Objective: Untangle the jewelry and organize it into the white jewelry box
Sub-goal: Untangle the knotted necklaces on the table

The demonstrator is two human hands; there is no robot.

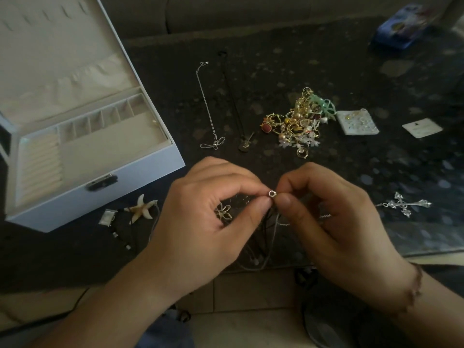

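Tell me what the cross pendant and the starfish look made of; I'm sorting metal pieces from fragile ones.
The cross pendant looks like silver-toned metal: pale grey with bright glints along its ornate arms, though plated or solid cannot be told. The starfish looks like a dried natural starfish or shell, possibly resin: matte cream with tan patches and no metallic shine.

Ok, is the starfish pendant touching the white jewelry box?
Apart. The head view shows the starfish pendant lying on the dark table in front of the white jewelry box, with a strip of dark surface visible between them.
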